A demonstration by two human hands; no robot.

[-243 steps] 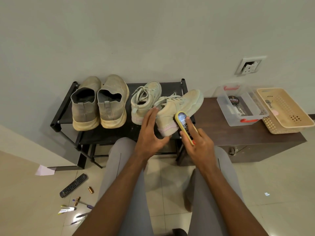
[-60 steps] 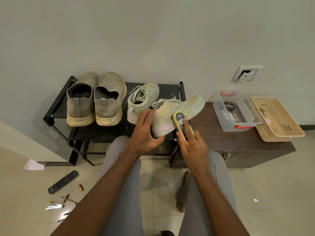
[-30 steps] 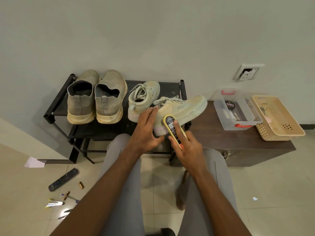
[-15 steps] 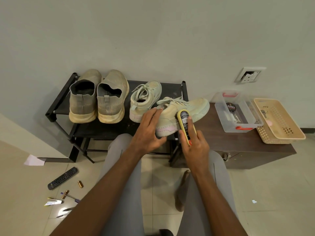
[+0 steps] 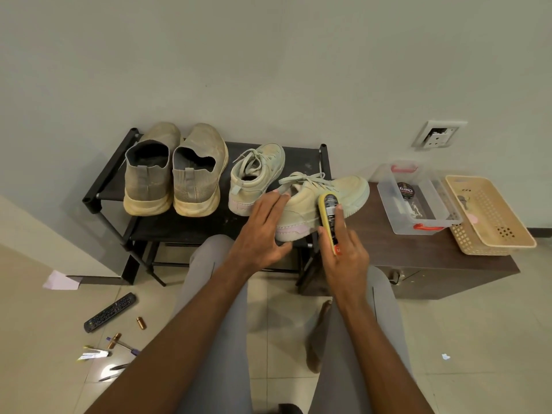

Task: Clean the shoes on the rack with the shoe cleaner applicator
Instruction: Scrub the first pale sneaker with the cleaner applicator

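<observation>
A pale green laced sneaker (image 5: 343, 189) lies across the right end of the black shoe rack (image 5: 104, 180), toe pointing right. My left hand (image 5: 260, 231) holds its heel, fingers spread over the collar. My right hand (image 5: 343, 249) grips the yellow shoe cleaner applicator (image 5: 327, 216) and presses it against the sneaker's side near the pink sole. The matching sneaker (image 5: 257, 177) stands on the rack behind. Two grey-beige slip-on shoes (image 5: 176, 171) stand at the rack's left.
A dark wooden bench (image 5: 433, 264) to the right carries a clear plastic box (image 5: 418, 201) with a polish tin and a beige basket (image 5: 490, 216). On the tiled floor at left lie a remote control (image 5: 109, 312), batteries and pens. My legs fill the foreground.
The applicator has slid back and forth along the sneaker's side, left toward the heel a second ago and now back toward the midfoot. My left hand stays on the heel.
</observation>
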